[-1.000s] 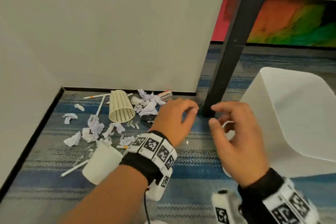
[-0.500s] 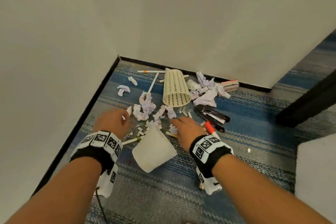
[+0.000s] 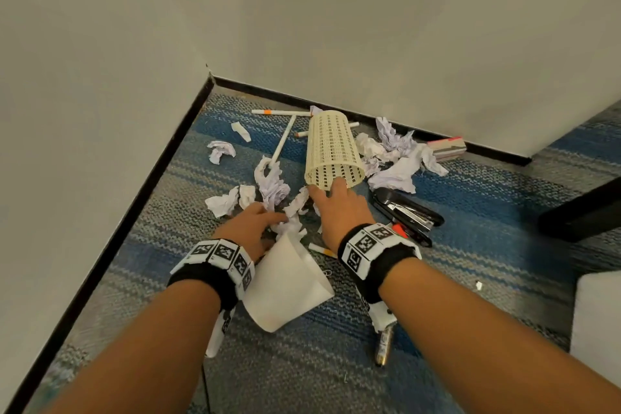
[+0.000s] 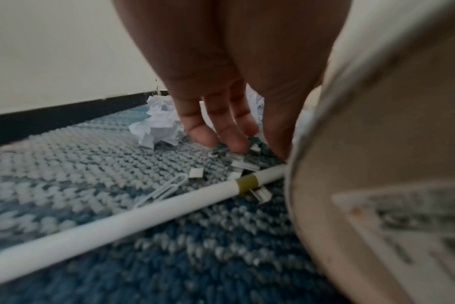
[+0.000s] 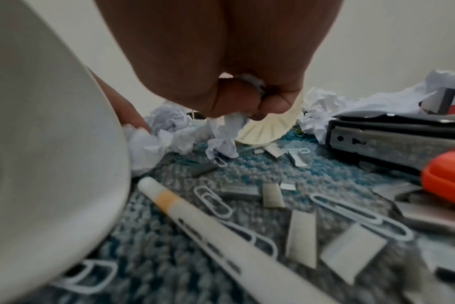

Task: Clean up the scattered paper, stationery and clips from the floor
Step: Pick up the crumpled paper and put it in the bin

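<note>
Crumpled paper balls [image 3: 272, 185], white pens [image 3: 284, 141], paper clips [image 5: 213, 201] and staple strips [image 5: 300, 232] litter the blue carpet in a wall corner. A cream mesh basket [image 3: 332, 144] lies on its side among them. My left hand [image 3: 279, 217] hangs over small clips [image 4: 237, 162], its fingers straight and touching them. A white pen [image 4: 117, 222] lies just behind it. My right hand [image 3: 324, 190] is at the basket's rim. In the right wrist view its fingers curl round a crumpled paper scrap [image 5: 229, 127].
A white cup [image 3: 285, 289] lies on its side between my wrists. A black stapler [image 3: 406, 212] and an orange-tipped tool [image 3: 398, 229] lie right of my right hand. A small box [image 3: 447, 148] sits by the skirting. A dark table leg [image 3: 581, 215] and a white bin [image 3: 598, 319] stand at the right.
The view swung from the table leg and white bin down to the corner litter. Both hands moved forward into the mess, the right one up to the basket's rim.
</note>
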A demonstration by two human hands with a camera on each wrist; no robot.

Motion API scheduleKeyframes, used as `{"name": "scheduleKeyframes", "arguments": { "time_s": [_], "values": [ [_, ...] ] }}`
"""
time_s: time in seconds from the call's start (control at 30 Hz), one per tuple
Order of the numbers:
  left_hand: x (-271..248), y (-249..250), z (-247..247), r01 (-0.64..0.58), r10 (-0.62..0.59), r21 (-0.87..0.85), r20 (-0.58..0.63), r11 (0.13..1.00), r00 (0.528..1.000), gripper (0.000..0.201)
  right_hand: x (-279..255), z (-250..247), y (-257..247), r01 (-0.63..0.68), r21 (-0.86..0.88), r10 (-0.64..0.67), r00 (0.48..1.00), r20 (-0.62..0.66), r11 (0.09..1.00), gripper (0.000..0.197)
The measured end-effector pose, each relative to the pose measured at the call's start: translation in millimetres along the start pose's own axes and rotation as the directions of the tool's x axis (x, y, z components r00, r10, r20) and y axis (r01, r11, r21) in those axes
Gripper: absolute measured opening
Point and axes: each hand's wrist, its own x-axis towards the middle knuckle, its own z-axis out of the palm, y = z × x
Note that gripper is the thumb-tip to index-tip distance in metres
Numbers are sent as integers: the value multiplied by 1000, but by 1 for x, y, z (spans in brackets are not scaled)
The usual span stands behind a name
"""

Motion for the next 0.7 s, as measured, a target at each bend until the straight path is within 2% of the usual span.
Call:
{"name": "scheduleKeyframes", "arguments": {
  "time_s": [0.1, 0.23, 0.33, 0.43, 0.5, 0.6, 0.63, 0.7],
  "values": [
    [1, 2, 0, 9, -11, -25, -84, 1000, 996, 29, 3, 8, 5, -54, -63, 56, 998, 24, 997, 62],
    [-6, 2, -3, -41, -7, -164, -284, 986, 959, 9, -4, 13, 14, -75, -25, 73, 995, -60, 997, 46],
    [-17, 4, -14, -124, 22, -220, -415, 967, 910, 26, -14, 10, 21, -53, 131, 69, 990, -122, 990, 23],
    [-31, 13, -27, -111, -6, -215, -480, 970, 877, 36, -37, 3, 26, -29, 294, 93, 974, -206, 955, 5],
    [-41, 26, -35, -78, -58, -239, -513, 968, 856, 32, -58, -1, 28, -30, 420, 162, 946, -282, 907, 8],
    [-55, 59, -44, -129, -41, -287, -519, 949, 854, 19, -92, -10, 31, -2, 562, 252, 895, -367, 827, 43],
    [-61, 74, -47, -173, -15, -313, -517, 934, 856, 17, -105, -15, 33, 13, 592, 278, 875, -397, 806, 44],
    [-70, 105, -51, -302, 71, -358, -534, 883, 842, 24, -129, -27, 38, 49, 633, 324, 826, -461, 773, 35]
  ]
}}
